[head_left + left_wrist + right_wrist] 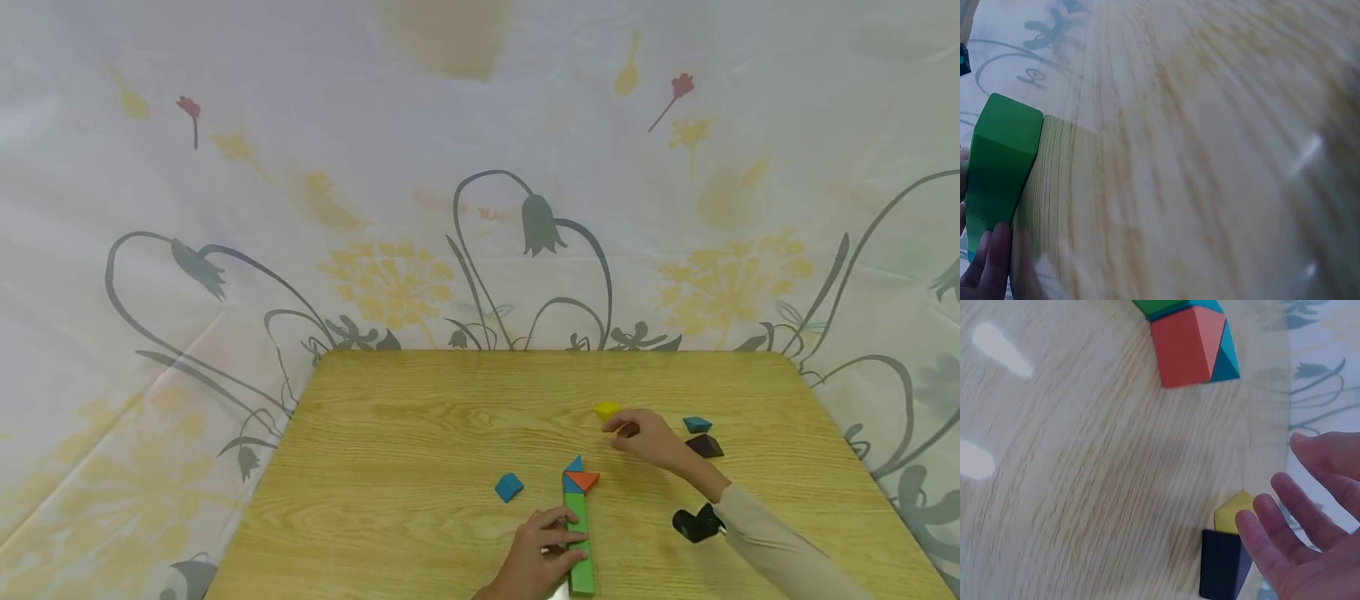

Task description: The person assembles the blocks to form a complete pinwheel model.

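Here, left hand (536, 552) grips green block (582, 580); right hand (651, 437) hovers half-curled.

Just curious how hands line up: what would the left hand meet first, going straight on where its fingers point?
The long green shape, which the left hand is touching; whether the fingers would push it or slide over its top is hard to tell.

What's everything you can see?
Table: one, yellowish, beneath
Backdrop: one, whitish, behind
Green block: at least one, green, lower middle
Blue blocks: at least three, blue, beyond green, left, right
Red block: one, red, against blue
Yellow block: one, yellow, beyond red
Black blocks: two, black, beside yellow, farther right
Black object: one, black, by sleeve
White object: one, white, bottom edge
Sleeve: one, beige, at right
Left hand: one, on green
Right hand: one, near yellow
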Motion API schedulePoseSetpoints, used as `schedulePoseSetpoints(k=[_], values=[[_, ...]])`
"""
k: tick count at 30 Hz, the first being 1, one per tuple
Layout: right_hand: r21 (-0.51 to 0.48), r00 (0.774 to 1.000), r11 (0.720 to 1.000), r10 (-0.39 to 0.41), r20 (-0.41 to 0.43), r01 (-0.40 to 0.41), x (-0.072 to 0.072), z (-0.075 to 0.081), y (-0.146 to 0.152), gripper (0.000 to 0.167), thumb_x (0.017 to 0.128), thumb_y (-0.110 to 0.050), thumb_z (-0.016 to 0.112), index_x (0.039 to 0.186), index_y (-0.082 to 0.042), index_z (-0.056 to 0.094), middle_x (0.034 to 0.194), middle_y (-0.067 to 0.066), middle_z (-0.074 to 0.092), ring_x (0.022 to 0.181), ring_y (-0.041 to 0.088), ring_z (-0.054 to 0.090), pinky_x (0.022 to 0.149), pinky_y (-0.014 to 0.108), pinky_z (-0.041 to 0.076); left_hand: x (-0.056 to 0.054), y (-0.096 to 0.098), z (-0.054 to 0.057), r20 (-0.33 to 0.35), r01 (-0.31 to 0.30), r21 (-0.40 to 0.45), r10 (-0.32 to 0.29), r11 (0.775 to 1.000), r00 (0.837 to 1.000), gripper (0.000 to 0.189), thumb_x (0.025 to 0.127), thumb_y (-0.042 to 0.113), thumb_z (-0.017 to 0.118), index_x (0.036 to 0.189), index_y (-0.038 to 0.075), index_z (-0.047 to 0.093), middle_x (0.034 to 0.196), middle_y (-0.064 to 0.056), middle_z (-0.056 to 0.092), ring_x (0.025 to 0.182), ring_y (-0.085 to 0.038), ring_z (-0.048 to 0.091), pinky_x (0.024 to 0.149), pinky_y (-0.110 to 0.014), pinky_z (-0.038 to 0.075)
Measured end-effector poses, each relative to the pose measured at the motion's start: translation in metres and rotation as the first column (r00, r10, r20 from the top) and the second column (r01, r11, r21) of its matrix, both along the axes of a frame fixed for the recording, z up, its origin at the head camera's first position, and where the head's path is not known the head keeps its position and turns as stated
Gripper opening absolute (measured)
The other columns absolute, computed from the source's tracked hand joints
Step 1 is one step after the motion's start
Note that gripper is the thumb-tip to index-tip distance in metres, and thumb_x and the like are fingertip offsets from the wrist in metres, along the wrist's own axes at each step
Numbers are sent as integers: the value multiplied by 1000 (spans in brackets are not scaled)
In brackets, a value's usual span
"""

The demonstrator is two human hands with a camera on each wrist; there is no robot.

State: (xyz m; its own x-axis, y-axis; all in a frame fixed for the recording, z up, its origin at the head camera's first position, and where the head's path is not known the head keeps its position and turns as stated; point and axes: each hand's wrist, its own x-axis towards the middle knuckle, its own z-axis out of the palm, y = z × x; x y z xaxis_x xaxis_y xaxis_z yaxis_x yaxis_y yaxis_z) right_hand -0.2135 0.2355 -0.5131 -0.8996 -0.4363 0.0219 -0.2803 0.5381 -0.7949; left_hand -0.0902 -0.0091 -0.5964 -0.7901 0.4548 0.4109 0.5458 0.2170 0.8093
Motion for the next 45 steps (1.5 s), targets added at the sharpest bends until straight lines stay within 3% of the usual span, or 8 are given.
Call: schedulePoseSetpoints(k=[5,16,26,32,38,41,45], values=[[23,998,998,-56,-25,56,0,0,17,19,86,-5,69,103,3,67,101,19,64,85,24,59,70,29,51,0,0,-1,-12,-5,-4,5,1000,1000,22,88,19,68,103,4,74,114,-4,60,90,-4,50,67,-12,50],[68,985,986,-145,-94,151,10,1,58,23,84,-7,71,105,1,66,105,18,64,94,38,58,73,44,53,1,0,1,-41,-5,-5,5,1000,999,22,88,19,67,103,4,73,114,-4,59,90,-4,50,67,-12,50],[117,966,960,-243,-91,253,15,-10,95,26,85,-5,69,109,5,65,104,22,64,91,35,59,68,32,52,2,1,3,-45,-5,1,5,1000,999,22,89,19,67,103,3,73,114,-4,59,91,-6,51,67,-12,50],[123,936,931,-331,-123,345,21,-14,105,20,86,-5,67,103,5,67,101,23,63,80,25,59,57,27,50,2,1,2,-49,-4,0,4,1000,999,22,88,18,67,103,3,73,114,-4,60,91,-6,51,68,-12,50],[123,862,863,-458,-217,489,25,-20,115,24,90,-15,64,98,7,66,88,19,63,71,26,58,54,34,48,2,1,2,-55,-11,1,11,1000,998,22,88,18,67,103,3,73,114,-5,60,91,-8,52,68,-11,50],[131,835,826,-533,-140,549,25,-24,121,36,92,-27,62,97,9,64,73,15,62,61,27,57,52,41,49,2,1,2,-47,-9,4,9,1000,999,23,88,19,67,103,3,73,115,-5,59,91,-8,53,68,-11,50],[149,826,821,-562,42,551,24,-23,126,51,93,-39,58,100,12,60,52,7,53,44,23,50,47,39,47,2,1,1,-34,-10,6,10,1000,999,23,88,20,67,103,3,73,115,-4,59,92,-8,52,68,-11,50]])
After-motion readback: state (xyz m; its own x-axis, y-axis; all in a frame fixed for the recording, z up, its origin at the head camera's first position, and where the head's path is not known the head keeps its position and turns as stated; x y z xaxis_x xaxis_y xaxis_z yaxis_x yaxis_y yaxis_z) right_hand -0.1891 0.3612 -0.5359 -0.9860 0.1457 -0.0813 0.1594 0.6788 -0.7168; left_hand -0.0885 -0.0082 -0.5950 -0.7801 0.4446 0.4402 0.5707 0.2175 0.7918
